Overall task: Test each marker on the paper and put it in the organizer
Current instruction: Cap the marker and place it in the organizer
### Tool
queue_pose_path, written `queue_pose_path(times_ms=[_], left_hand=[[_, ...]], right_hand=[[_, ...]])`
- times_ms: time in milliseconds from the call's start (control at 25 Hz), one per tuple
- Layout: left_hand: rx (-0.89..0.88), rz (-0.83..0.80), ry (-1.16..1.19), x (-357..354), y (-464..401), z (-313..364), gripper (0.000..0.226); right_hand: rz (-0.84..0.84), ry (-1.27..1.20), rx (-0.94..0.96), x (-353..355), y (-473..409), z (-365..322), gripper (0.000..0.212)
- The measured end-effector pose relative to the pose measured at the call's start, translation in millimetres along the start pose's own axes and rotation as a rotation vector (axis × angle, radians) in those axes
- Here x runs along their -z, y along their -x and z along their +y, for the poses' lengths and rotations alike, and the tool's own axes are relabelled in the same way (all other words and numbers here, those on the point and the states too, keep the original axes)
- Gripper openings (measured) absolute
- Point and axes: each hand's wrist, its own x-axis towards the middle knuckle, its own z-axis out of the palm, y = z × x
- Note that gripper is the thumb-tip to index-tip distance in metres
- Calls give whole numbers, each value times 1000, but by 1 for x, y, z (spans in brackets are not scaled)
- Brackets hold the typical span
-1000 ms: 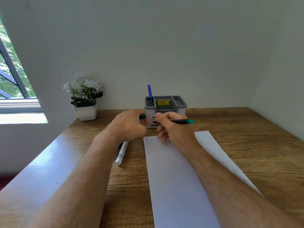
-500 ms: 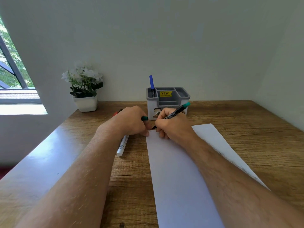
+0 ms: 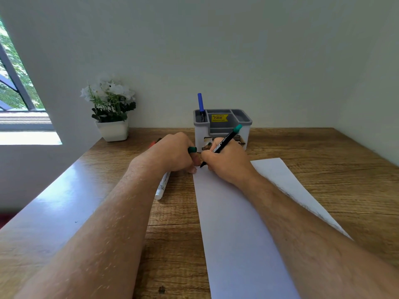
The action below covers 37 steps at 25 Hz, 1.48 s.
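My right hand [image 3: 226, 162] grips a black marker with a green end [image 3: 224, 142], its tip touching the top left corner of the white paper [image 3: 235, 223]. My left hand [image 3: 172, 154] rests at the paper's left edge, closed around the marker's green cap [image 3: 192, 149]. Behind both hands stands the grey and white organizer [image 3: 244, 128], with a blue marker [image 3: 200, 104] upright in its left slot. A white marker [image 3: 162, 186] lies on the table partly under my left hand. A red marker [image 3: 153, 143] peeks out beyond that hand.
A white pot of white flowers [image 3: 111, 108] stands at the back left of the wooden table [image 3: 323, 147]. The wall is close behind the organizer, and a window opens at the far left.
My right hand turned the marker from lying level to tip-down and lowered it onto the paper's corner. My left hand settled at the paper's edge with the cap.
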Motion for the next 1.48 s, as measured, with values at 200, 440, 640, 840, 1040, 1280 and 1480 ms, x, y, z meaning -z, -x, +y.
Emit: queue_pose_path(times_ms=[200, 440, 640, 840, 1040, 1280, 1480], left_hand=[[-1, 2, 15, 0, -1, -1, 35], [14, -3, 10, -1, -1, -1, 39], [20, 4, 12, -1, -1, 0, 38], [13, 8, 8, -2, -2, 0, 39], [17, 9, 3, -2, -2, 0, 43], [20, 12, -12, -1, 0, 2, 46], [32, -12, 1, 0, 0, 3, 39]], right_hand=[[2, 16, -4, 0, 0, -1, 22], [4, 14, -3, 0, -2, 1, 20], [30, -14, 13, 0, -3, 3, 24], [17, 17, 28, -2, -3, 4, 19], [37, 1, 41, -1, -2, 3, 25], [10, -11, 57, -1, 0, 3, 26], [106, 29, 27, -2, -1, 3, 30]])
